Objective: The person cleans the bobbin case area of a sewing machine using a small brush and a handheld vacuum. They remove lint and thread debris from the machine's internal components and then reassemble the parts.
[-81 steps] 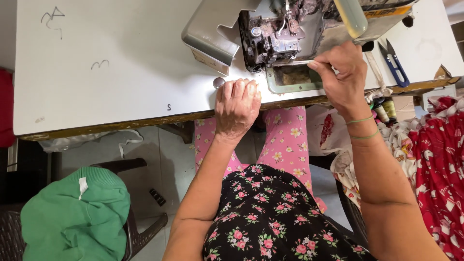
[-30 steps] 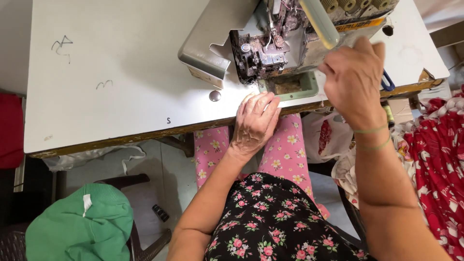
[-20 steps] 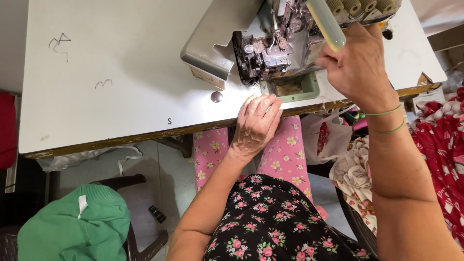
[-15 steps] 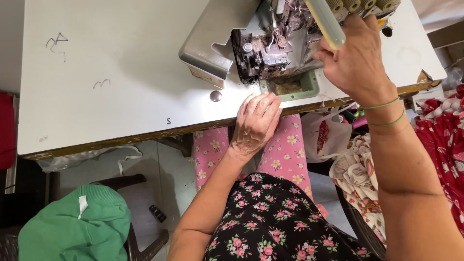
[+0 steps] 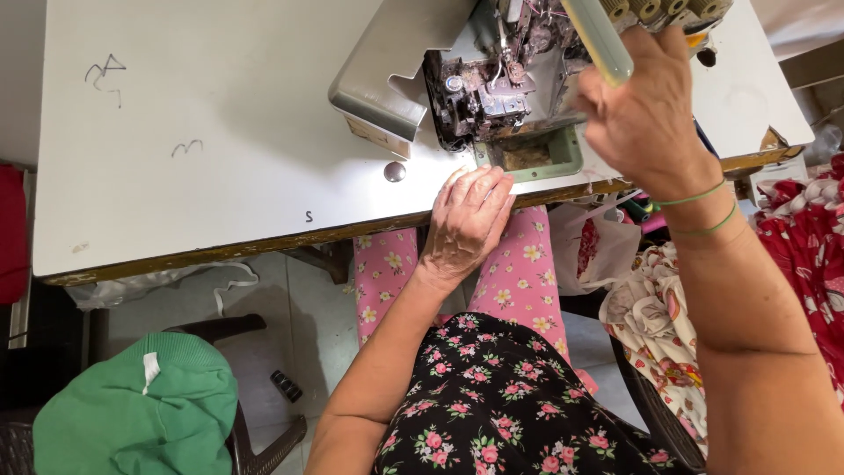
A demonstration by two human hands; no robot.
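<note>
The grey overlock sewing machine (image 5: 501, 88) at the white table's (image 5: 220, 132) far right stands opened, no cloth loaded. The right hand (image 5: 646, 123) is curled beside it, grip unclear; the left hand (image 5: 466, 220) rests flat, empty, at the near edge.

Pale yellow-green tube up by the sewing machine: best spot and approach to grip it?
Grip the tube on its bare shaft above the right hand, fingers wrapping across its width. Come from the right, since the sewing machine crowds its left. It is slim, round and tilted, so a side wrap suits.
</note>
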